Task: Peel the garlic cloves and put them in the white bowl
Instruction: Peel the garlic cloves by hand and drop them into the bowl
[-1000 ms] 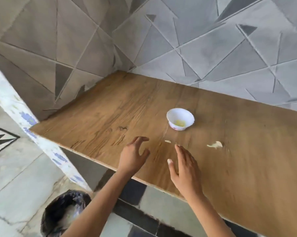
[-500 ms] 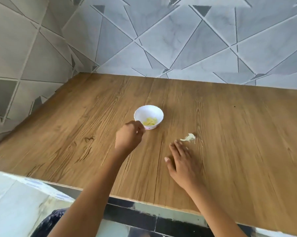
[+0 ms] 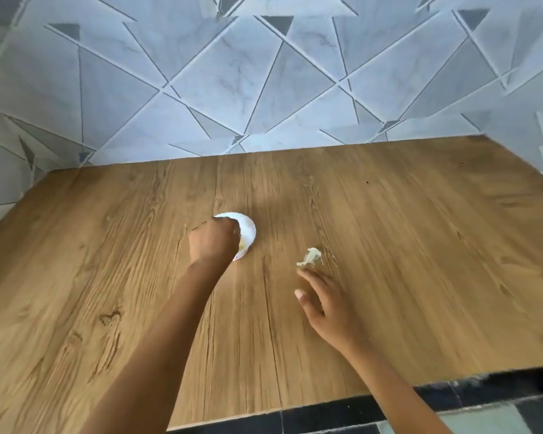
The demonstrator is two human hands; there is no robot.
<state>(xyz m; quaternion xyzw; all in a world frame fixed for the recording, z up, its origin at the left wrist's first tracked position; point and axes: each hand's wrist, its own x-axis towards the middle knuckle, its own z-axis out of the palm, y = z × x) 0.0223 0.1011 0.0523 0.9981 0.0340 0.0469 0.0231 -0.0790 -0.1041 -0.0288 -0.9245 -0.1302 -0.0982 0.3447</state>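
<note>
The small white bowl stands mid-table, its left half covered by my left hand. That hand hovers over the bowl with its fingers curled downward in a pinch; the small garlic piece inside them is hidden. A pale scrap of garlic skin lies on the wood to the right of the bowl. My right hand lies flat on the table with its fingers straight. Its fingertips are just short of the scrap and do not touch it.
The wooden tabletop runs back to a grey tiled wall and into a corner at the left. Its front edge lies close to me, with dark floor tiles below.
My left hand closed over a small garlic piece lying on the table and carried it forward over the bowl. My right hand slid toward the skin scrap. The camera turned to face the table.
</note>
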